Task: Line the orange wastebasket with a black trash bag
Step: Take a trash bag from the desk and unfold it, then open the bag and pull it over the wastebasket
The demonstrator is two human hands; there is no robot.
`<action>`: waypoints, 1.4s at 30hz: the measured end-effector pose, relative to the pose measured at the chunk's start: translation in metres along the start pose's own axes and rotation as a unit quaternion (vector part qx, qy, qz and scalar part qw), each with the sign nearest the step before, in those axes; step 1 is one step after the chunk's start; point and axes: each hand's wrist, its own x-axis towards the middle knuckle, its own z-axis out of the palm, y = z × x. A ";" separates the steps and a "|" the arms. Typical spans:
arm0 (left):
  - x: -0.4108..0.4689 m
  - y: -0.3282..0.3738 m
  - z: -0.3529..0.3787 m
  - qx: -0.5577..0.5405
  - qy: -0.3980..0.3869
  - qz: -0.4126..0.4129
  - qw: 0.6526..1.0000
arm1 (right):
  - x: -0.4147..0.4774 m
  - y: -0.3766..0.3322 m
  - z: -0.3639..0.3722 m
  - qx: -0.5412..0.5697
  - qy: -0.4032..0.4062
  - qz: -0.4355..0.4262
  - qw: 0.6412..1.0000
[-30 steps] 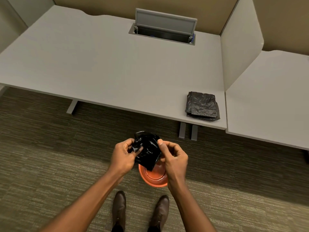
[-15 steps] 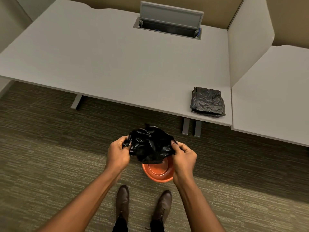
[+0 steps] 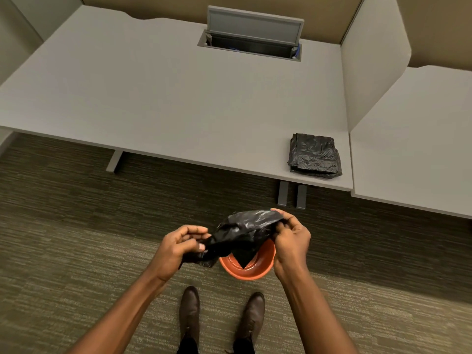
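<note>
A crumpled black trash bag (image 3: 242,235) is stretched between both my hands, above the floor. My left hand (image 3: 178,247) pinches its left end, and my right hand (image 3: 291,238) grips its upper right edge. Directly below stands the round orange wastebasket (image 3: 255,272) on the carpet, partly covered by the bag and my right hand. A corner of the bag hangs down over the basket's opening.
A folded stack of black bags (image 3: 314,155) lies on the grey desk (image 3: 153,98) near its front right corner. A cable hatch (image 3: 251,34) stands open at the desk's back. A divider panel (image 3: 370,72) separates a second desk. My shoes (image 3: 190,312) stand just behind the basket.
My hands have pulled apart, spreading the bunched bag wider and flatter. My left hand has dropped lower and my right has shifted right.
</note>
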 end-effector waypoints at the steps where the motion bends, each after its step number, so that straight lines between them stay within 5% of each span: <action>1: 0.001 0.003 0.002 0.015 -0.027 -0.002 1.000 | -0.002 0.004 0.001 -0.010 -0.008 -0.003 1.000; 8: 0.007 0.013 0.043 0.379 -0.030 0.056 0.923 | -0.015 0.020 0.009 -0.034 -0.032 -0.054 0.997; 13: 0.010 0.002 0.064 0.434 0.073 0.132 0.888 | -0.014 0.029 -0.002 -0.088 -0.043 -0.126 0.987; 16: 0.014 0.001 0.064 0.450 0.167 0.111 0.870 | -0.009 0.025 -0.012 -0.113 -0.079 -0.155 0.978; 19: 0.020 0.000 0.055 0.434 0.261 0.092 0.857 | 0.001 0.016 -0.027 -0.224 -0.145 -0.184 0.946; 22: 0.032 0.001 0.044 0.362 0.322 0.023 0.875 | 0.012 0.011 -0.042 -0.388 -0.204 -0.227 0.870; 25: 0.045 -0.001 0.038 0.231 0.342 -0.063 0.909 | 0.018 0.015 -0.047 -0.504 -0.218 -0.217 0.807; 29: 0.051 -0.007 0.034 0.097 0.335 -0.082 0.934 | 0.024 0.034 -0.055 -0.599 -0.187 -0.183 0.757; 31: 0.050 -0.011 0.033 0.073 0.318 -0.083 0.941 | 0.027 0.048 -0.062 -0.600 -0.124 -0.183 0.769; 33: 0.048 -0.018 0.032 0.055 0.284 -0.082 0.954 | 0.031 0.063 -0.068 -0.543 -0.046 -0.129 0.829; 36: 0.042 -0.023 0.034 0.127 0.224 -0.024 0.966 | 0.036 0.075 -0.065 -0.297 0.080 0.043 0.950; 38: 0.040 -0.025 0.034 0.249 0.186 0.025 0.950 | 0.038 0.076 -0.061 -0.163 0.143 0.103 0.971; 42: 0.044 -0.025 0.024 0.375 0.209 0.021 0.903 | 0.041 0.061 -0.054 -0.139 0.032 0.100 0.985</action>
